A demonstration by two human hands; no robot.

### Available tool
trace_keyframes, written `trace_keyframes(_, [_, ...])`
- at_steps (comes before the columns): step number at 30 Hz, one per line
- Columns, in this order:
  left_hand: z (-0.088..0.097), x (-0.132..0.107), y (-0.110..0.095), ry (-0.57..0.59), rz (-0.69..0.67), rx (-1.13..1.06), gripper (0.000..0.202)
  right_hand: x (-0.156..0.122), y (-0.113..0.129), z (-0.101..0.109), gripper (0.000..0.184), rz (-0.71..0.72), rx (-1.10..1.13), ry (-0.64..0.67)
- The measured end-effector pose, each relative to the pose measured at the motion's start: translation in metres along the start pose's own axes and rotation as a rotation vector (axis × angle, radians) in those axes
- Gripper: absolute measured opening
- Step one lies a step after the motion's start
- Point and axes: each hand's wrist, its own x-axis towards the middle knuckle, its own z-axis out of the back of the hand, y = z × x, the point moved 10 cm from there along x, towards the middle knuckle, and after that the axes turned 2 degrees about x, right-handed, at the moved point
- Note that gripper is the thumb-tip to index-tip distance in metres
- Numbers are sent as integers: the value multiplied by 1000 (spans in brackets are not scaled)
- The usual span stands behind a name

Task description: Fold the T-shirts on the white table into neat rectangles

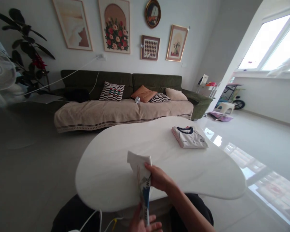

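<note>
My right hand pinches the upper part of a white garment with blue lettering, held upright over the near edge of the white table. Low at the frame's bottom, my left hand grips the same garment's lower end. The cloth hangs bunched between both hands. A folded white shirt with a dark collar lies on the table's far right side, apart from both hands.
A green sofa with a beige cover and several cushions stands behind the table. A plant and a fan are at the left. Glossy floor opens to the right, toward windows and a stool.
</note>
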Motion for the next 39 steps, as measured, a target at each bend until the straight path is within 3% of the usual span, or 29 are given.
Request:
trace_keyframes(2, [-15, 3, -28, 109, -21, -402, 86, 4, 30, 5, 47, 40, 377, 59])
trace_keyframes(4, [-11, 6, -69, 103, -145, -710, 75, 3, 57, 15, 39, 119, 649, 70])
trace_keyframes(6, [13, 11, -97, -68, -267, -852, 50, -3, 66, 33, 33, 200, 794, 9])
trace_keyframes(7, [28, 13, -101, -194, -288, -868, 41, -8, 61, 42, 32, 223, 838, -29])
trace_keyframes(10, [64, 16, -87, -502, -219, -723, 30, -25, 13, 68, 31, 207, 885, -166])
trace_keyframes(14, [81, 19, -50, -547, -75, -486, 34, -57, -95, 112, 33, 20, 793, -449])
trace_keyframes(17, [91, 21, -41, -540, -80, -449, 38, -71, -136, 146, 39, -73, 647, -545])
trace_keyframes(21, [118, 28, -55, -650, -106, -406, 33, -52, -122, 176, 41, -125, 241, -530])
trace_keyframes(24, [140, 35, -67, -789, -117, -345, 32, -22, -105, 182, 37, -160, 51, -530])
trace_keyframes(26, [145, 41, -75, -817, -150, -320, 33, -3, -98, 180, 32, -144, -13, -534])
trace_keyframes(29, [139, 53, -85, -768, -205, -338, 36, 13, -92, 179, 26, -101, -104, -529])
trace_keyframes(32, [125, 69, -91, -730, -219, -375, 41, 13, -89, 192, 27, -72, -164, -507])
trace_keyframes(36, [90, 115, -110, -620, -239, -380, 45, -5, -80, 240, 36, -32, -206, -500])
trace_keyframes(39, [53, 169, -145, -500, -309, -359, 46, -22, -59, 293, 44, 51, -225, -524])
